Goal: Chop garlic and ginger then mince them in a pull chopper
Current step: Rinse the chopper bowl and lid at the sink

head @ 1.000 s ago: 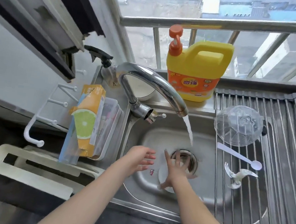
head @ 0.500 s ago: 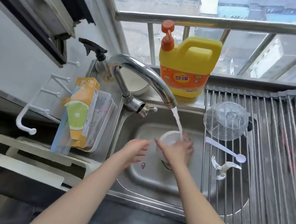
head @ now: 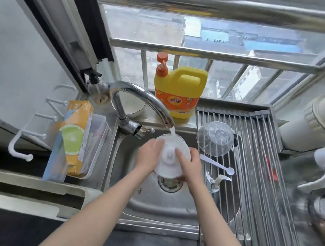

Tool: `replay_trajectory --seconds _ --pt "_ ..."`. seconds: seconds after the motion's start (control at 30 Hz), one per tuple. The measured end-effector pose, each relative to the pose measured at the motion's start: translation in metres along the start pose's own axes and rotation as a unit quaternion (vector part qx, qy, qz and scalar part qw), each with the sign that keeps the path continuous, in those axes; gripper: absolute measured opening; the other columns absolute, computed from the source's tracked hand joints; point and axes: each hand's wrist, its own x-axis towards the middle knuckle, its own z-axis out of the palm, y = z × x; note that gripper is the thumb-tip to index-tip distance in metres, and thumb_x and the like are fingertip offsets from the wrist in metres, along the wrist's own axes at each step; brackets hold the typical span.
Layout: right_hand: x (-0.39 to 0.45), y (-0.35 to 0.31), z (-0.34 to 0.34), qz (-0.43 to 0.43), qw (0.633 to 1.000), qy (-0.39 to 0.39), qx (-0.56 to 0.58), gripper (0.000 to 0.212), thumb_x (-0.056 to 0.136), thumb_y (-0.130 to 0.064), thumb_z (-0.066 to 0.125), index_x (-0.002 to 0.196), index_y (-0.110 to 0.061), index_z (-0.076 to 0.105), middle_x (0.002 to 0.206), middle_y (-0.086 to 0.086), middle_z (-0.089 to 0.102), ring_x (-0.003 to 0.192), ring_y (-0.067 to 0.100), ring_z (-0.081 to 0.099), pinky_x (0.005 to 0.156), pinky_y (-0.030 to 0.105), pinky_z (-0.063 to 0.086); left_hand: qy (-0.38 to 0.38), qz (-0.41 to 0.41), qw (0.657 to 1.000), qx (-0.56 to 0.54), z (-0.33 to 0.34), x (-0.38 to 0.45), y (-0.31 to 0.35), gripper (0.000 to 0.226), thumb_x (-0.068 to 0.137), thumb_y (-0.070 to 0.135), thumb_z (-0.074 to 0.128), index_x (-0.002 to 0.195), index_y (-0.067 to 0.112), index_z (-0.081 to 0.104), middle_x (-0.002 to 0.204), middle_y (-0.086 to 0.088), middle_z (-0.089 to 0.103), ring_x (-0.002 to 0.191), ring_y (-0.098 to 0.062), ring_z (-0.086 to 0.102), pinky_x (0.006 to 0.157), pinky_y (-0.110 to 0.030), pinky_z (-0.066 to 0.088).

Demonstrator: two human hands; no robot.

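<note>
Gripping the white chopper lid (head: 170, 161) between them, left hand (head: 149, 155) and right hand (head: 190, 165) hold it under the tap stream (head: 172, 131).

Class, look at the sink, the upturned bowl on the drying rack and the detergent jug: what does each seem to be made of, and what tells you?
Sink: probably stainless steel, grey and brushed, with soft reflections.
Bowl: clear plastic or perhaps glass; the rack bars show through it.
Jug: opaque glossy yellow plastic, with a moulded handle and an orange pump.
</note>
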Motion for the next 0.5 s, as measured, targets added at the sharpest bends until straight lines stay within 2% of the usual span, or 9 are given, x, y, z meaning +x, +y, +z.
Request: replay_trajectory --seconds 0.03,0.1,0.17,0.23,0.3,0.37,0.4,0.43,0.5 --pt "0.001 -0.003 -0.003 -0.010 1.000 -0.023 -0.008 0.032 0.086 -0.030 0.069 0.111 -0.019 0.053 0.099 -0.014 0.055 0.091 0.006 0.056 0.070 0.015 0.046 -0.040 0.051 0.996 0.058 -0.003 0.003 0.002 0.030 0.099 0.042 0.040 0.096 0.019 0.059 0.093 -0.006 0.063 0.088 -0.024 0.055 0.069 -0.030 0.033" --pt "0.001 -0.007 -0.003 -0.022 0.999 -0.037 -0.033 0.036 0.082 -0.029 0.073 0.113 -0.020 0.056 0.101 -0.015 0.057 0.091 0.003 0.056 0.072 0.014 0.043 -0.070 0.090 0.988 0.100 -0.008 0.010 0.006 0.030 0.099 0.042 0.042 0.082 0.022 0.054 0.092 -0.012 0.066 0.088 -0.029 0.057 0.069 -0.033 0.035" --pt "0.000 -0.011 0.000 -0.030 0.997 0.023 -0.069 0.020 0.087 -0.030 0.067 0.099 -0.016 0.060 0.087 -0.007 0.061 0.082 0.014 0.058 0.064 0.020 0.042 -0.050 0.079 0.994 0.050 -0.010 0.012 0.009 0.032 0.098 0.040 0.046 0.078 0.016 0.052 0.089 -0.012 0.064 0.086 -0.029 0.057 0.068 -0.034 0.037" --pt "0.003 -0.017 0.004 -0.018 0.988 0.124 -0.093 0.025 0.095 -0.036 0.053 0.092 -0.011 0.058 0.079 -0.002 0.059 0.078 0.021 0.055 0.058 0.028 0.037 -0.030 -0.011 0.996 -0.087 -0.009 0.008 0.010 0.027 0.093 0.039 0.057 0.096 0.012 0.058 0.102 -0.010 0.065 0.088 -0.023 0.059 0.066 -0.030 0.044" --pt "0.005 -0.026 0.010 0.027 0.978 0.201 -0.043 0.032 0.100 -0.039 0.042 0.098 -0.009 0.055 0.086 0.001 0.057 0.082 0.022 0.054 0.062 0.030 0.036 -0.127 -0.175 0.932 -0.290 -0.004 0.000 0.013 0.042 0.089 0.039 0.063 0.115 0.008 0.053 0.118 -0.016 0.062 0.093 -0.026 0.062 0.069 -0.037 0.054" --pt "0.007 -0.031 0.017 0.052 0.974 0.220 0.015 0.029 0.102 -0.035 0.039 0.102 -0.008 0.051 0.093 0.004 0.055 0.086 0.022 0.053 0.070 0.031 0.039 -0.222 -0.277 0.814 -0.460 0.001 -0.009 0.017 0.049 0.090 0.043 0.060 0.121 0.007 0.049 0.122 -0.021 0.059 0.103 -0.037 0.061 0.079 -0.054 0.053" --pt "0.006 -0.032 0.020 0.053 0.977 0.206 0.030 0.024 0.101 -0.031 0.040 0.100 -0.009 0.049 0.092 0.003 0.054 0.086 0.022 0.052 0.070 0.031 0.039 -0.221 -0.291 0.769 -0.524 0.003 -0.010 0.019 0.047 0.091 0.042 0.058 0.121 0.007 0.049 0.121 -0.021 0.059 0.105 -0.039 0.059 0.079 -0.058 0.051" --pt "0.006 -0.033 0.020 0.048 0.981 0.182 0.045 0.018 0.100 -0.028 0.042 0.095 -0.011 0.048 0.087 0.000 0.053 0.084 0.021 0.051 0.068 0.031 0.039 -0.207 -0.286 0.745 -0.566 0.003 -0.008 0.020 0.042 0.092 0.038 0.058 0.121 0.008 0.050 0.119 -0.021 0.059 0.102 -0.039 0.059 0.075 -0.060 0.051" --pt "0.002 -0.032 0.015 0.021 0.991 0.124 0.039 0.017 0.094 -0.026 0.051 0.085 -0.013 0.045 0.078 -0.003 0.047 0.076 0.018 0.047 0.063 0.031 0.038 -0.163 -0.234 0.772 -0.568 -0.002 0.000 0.020 0.037 0.091 0.023 0.062 0.124 0.009 0.051 0.117 -0.021 0.059 0.096 -0.038 0.061 0.066 -0.057 0.055"
